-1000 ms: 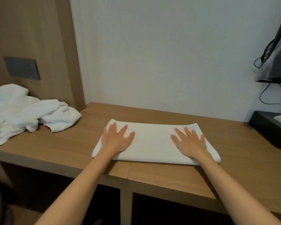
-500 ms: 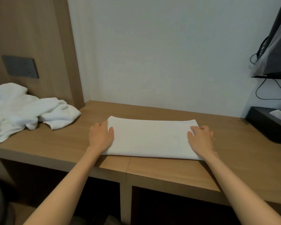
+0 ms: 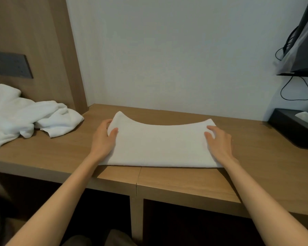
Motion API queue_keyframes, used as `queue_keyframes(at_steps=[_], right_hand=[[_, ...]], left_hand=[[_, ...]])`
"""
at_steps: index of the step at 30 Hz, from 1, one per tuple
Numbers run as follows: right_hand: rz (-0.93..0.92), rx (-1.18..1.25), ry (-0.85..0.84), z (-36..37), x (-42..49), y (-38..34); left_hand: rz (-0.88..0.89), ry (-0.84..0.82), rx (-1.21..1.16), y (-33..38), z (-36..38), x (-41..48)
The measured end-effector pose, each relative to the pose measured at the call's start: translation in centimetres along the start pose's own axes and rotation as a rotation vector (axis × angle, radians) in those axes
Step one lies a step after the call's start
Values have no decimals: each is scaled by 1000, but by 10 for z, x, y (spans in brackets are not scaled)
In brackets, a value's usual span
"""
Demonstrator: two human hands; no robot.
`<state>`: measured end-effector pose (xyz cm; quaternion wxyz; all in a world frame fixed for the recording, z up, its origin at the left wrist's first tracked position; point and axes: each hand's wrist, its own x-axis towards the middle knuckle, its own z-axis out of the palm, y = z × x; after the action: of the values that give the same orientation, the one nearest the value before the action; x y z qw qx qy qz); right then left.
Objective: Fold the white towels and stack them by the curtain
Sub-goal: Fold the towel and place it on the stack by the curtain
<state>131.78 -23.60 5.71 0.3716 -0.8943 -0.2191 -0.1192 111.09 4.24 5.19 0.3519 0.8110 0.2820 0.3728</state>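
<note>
On the wooden counter (image 3: 256, 157) lies a folded white towel (image 3: 160, 144), near the front edge and about midway along it. The person has it by both ends. The left hand (image 3: 103, 137) pinches the left end — thumb on top, fingers curled underneath — and lifts that far corner off the wood. The right hand (image 3: 219, 141) grips the right end the same way, fingers bent over the cloth. Between the 2 hands the towel's far edge sags in a curve, while its near edge rests flat on the counter. Well off to the left sits a crumpled heap of white towels (image 3: 25, 114). At the far right stands a black tissue box (image 3: 292, 128).
</note>
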Motion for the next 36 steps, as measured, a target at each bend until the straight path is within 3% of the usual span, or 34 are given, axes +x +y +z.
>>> queue_keyframes(at_steps=[7, 15, 24, 36], right_hand=[[-131, 195, 170, 15, 18, -52], [-195, 337, 228, 66, 67, -128], [-179, 371, 126, 119, 116, -196], [-132, 443, -103, 69, 134, -280]], left_hand=[[103, 136, -51, 3, -31, 29], [135, 228, -25, -16, -70, 108], [73, 222, -58, -33, -104, 180], [-218, 356, -4, 32, -189, 170]])
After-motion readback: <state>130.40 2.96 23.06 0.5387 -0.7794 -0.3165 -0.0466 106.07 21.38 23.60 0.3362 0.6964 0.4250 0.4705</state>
